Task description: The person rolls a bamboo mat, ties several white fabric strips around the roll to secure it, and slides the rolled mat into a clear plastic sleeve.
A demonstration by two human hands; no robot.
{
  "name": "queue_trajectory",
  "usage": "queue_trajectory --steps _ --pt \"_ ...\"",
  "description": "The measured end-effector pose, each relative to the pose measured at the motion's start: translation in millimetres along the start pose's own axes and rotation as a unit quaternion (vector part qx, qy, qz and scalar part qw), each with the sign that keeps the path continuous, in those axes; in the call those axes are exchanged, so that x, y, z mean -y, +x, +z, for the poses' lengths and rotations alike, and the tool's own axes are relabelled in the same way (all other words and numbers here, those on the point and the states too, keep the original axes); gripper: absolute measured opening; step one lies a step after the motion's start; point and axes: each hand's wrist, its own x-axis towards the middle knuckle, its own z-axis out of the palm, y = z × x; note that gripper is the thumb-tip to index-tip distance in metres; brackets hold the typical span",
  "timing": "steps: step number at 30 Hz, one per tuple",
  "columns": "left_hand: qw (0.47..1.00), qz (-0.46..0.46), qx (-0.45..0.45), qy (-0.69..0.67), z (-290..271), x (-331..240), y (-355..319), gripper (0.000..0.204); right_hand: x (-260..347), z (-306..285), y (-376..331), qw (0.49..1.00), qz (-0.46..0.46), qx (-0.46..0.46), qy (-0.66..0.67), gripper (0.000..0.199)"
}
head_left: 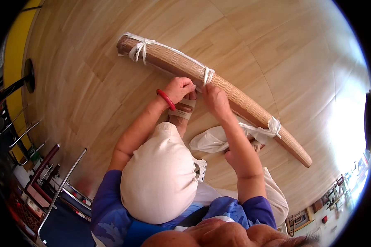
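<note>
A long rolled-up woven mat, tan with a brown edge, lies slantwise on the floor before me. White strips tie it: one near its far left end, a middle strip, and one toward its right end. My right hand is closed at the middle strip, its fingers pinching it against the mat's near side. Beside it my left hand, with a red bangle on the wrist, is pinched closed; what it holds is too small to make out.
My sandalled foot stands just under my left hand. A loose white plastic bag spreads between my right forearm and the floor. Part of a white stool shows beneath me. Metal-framed chairs stand at the left; a black round base is farther off.
</note>
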Motion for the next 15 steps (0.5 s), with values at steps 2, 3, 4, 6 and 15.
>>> queue_trajectory --steps 2,3,4,6,15 --pt "0.999 0.044 -0.005 -0.003 -0.3 0.8 -0.6 0.016 17.5 0.9 -19.2 0.998 0.038 -0.006 0.045 0.025" --pt "0.998 0.060 -0.003 -0.022 1.3 0.7 0.2 0.016 23.5 0.7 -24.7 0.996 0.058 -0.011 0.068 0.025" --pt "0.996 0.076 -0.001 -0.041 2.4 1.0 0.4 0.015 22.1 6.2 -28.1 0.996 0.054 -0.019 0.065 0.023" --pt "0.996 0.084 0.027 -0.027 2.5 5.3 -3.0 0.014 16.9 20.1 -32.7 0.996 0.048 -0.033 0.060 0.021" --pt "0.995 0.057 0.019 -0.078 9.7 -13.8 -10.3 0.012 16.0 55.3 -47.5 0.999 0.028 0.011 0.046 0.015"
